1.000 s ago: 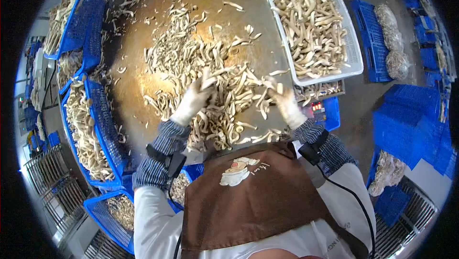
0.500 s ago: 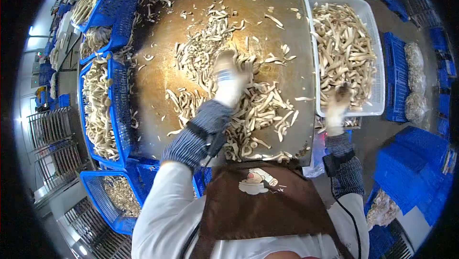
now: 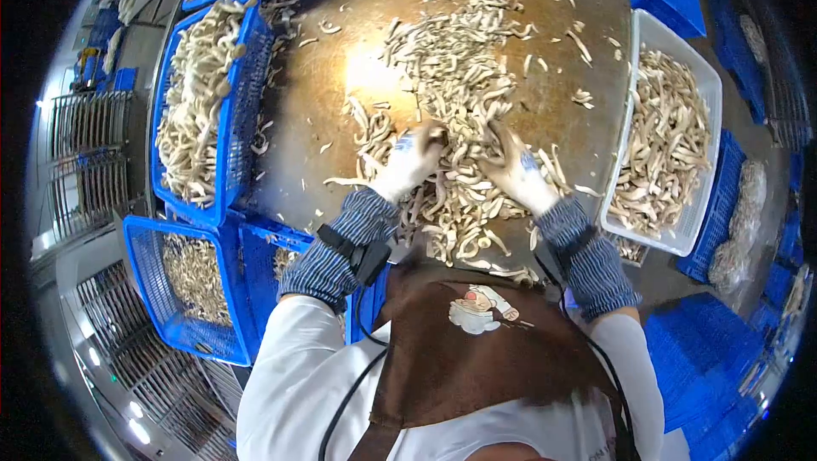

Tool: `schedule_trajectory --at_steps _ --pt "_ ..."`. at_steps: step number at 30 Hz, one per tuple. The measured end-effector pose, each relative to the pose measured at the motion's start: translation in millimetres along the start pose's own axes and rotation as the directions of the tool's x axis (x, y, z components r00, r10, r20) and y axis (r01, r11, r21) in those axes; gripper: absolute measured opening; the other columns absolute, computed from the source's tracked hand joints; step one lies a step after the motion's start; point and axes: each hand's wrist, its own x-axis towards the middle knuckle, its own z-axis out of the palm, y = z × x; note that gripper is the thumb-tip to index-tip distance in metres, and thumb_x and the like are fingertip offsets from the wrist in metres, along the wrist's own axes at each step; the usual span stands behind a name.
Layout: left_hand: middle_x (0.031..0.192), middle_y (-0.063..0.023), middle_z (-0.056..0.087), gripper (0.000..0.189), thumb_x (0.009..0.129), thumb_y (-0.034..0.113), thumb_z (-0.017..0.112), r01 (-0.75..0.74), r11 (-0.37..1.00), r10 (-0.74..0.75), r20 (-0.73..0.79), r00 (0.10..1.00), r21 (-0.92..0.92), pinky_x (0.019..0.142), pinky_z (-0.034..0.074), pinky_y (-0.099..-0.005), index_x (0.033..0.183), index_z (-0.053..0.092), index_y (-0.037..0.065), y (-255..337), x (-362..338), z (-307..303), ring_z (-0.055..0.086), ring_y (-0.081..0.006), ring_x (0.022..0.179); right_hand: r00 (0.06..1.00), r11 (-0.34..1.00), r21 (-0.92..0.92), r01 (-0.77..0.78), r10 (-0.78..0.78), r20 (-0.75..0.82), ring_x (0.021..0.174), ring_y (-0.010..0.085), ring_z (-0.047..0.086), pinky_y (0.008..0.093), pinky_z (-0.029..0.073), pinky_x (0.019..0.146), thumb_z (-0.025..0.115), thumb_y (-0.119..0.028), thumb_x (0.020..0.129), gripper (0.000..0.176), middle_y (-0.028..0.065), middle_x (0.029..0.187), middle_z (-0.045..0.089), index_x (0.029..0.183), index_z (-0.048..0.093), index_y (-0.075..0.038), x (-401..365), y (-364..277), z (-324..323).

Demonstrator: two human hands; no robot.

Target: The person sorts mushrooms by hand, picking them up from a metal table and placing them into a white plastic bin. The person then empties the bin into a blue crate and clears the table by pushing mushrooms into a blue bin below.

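Pale, long-stemmed mushrooms [image 3: 464,52] lie in a loose heap down the middle of the metal table [image 3: 323,86]. My left hand [image 3: 413,161], in a white glove with dark fingertips, is at the left side of the heap. Its fingers curl inward, slightly blurred, and whatever is in them is hidden. Opposite it, my right hand [image 3: 517,173], gloved alike, rests at the heap's right side with fingers apart, touching mushrooms. More mushrooms lie between the two hands and in front of my apron [image 3: 477,359].
On the right stands a white basket [image 3: 713,120] of mushrooms. A blue basket [image 3: 247,91] full of larger mushrooms is at the left edge, with another blue basket [image 3: 145,291] of small pieces below it. Blue crates [image 3: 702,359] stand at lower right.
My right hand has left the white basket and come left to the heap. My left hand has drawn back slightly toward me. The view has shifted, too.
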Motion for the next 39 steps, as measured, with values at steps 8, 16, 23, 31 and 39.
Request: schedule_trajectory --at_steps 8,16,23,31,39 --pt "0.105 -0.0224 0.073 0.054 0.085 0.044 0.068 0.54 0.792 -0.452 -0.319 0.833 0.286 0.09 0.052 -0.0421 0.115 0.069 0.0 -74 26 -97 0.071 -0.0358 0.098 0.945 0.75 -0.631 -0.199 -0.024 -0.326 0.131 0.0412 0.049 0.0481 0.04 0.112 0.081 -0.017 0.076 0.085 0.0315 0.138 0.049 0.147 0.038 0.005 -56 49 15" --pt "0.085 -0.0145 0.068 0.035 0.087 0.025 0.067 0.222 0.969 -0.238 -0.161 0.958 -0.113 0.073 0.051 -0.0353 0.105 0.064 -0.005 -60 -5 -108 0.064 -0.0216 0.077 0.95 0.982 0.168 0.083 -0.027 -0.31 0.138 0.0389 0.042 0.0454 0.036 0.114 0.063 0.001 0.078 0.084 0.0281 0.147 0.043 0.153 0.026 0.004 -29 17 43" --pt "0.1 -0.0239 0.071 0.051 0.082 0.038 0.072 0.313 0.894 -0.301 -0.088 0.95 0.321 0.087 0.054 -0.0428 0.116 0.064 0.001 -67 -49 -72 0.07 -0.0351 0.098 0.984 0.581 -0.806 0.11 0.049 0.17 0.092 0.0276 0.066 0.0449 0.053 0.083 0.07 -0.04 0.084 0.046 0.0146 0.096 0.067 0.112 0.062 -0.005 21 -47 122" --pt "0.096 -0.022 0.072 0.036 0.08 0.03 0.068 0.191 0.833 -0.211 -0.022 0.977 0.519 0.082 0.055 -0.046 0.102 0.069 0.002 -84 -34 -71 0.071 -0.0369 0.09 0.928 0.378 -0.907 0.184 0.236 0.287 0.099 0.0288 0.064 0.0424 0.051 0.086 0.071 -0.026 0.082 0.035 0.0151 0.101 0.066 0.105 0.061 -0.003 22 -12 152" --pt "0.093 -0.011 0.072 0.043 0.094 0.019 0.063 0.226 0.747 -0.225 0.082 0.971 -0.625 0.075 0.054 -0.0328 0.123 0.056 -0.011 -54 -41 -79 0.066 -0.0189 0.074 0.956 0.707 -0.649 0.281 -0.143 0.257 0.086 0.0386 0.068 0.0461 0.053 0.078 0.069 -0.03 0.085 0.039 0.0249 0.092 0.069 0.108 0.066 0.001 -25 -56 80"
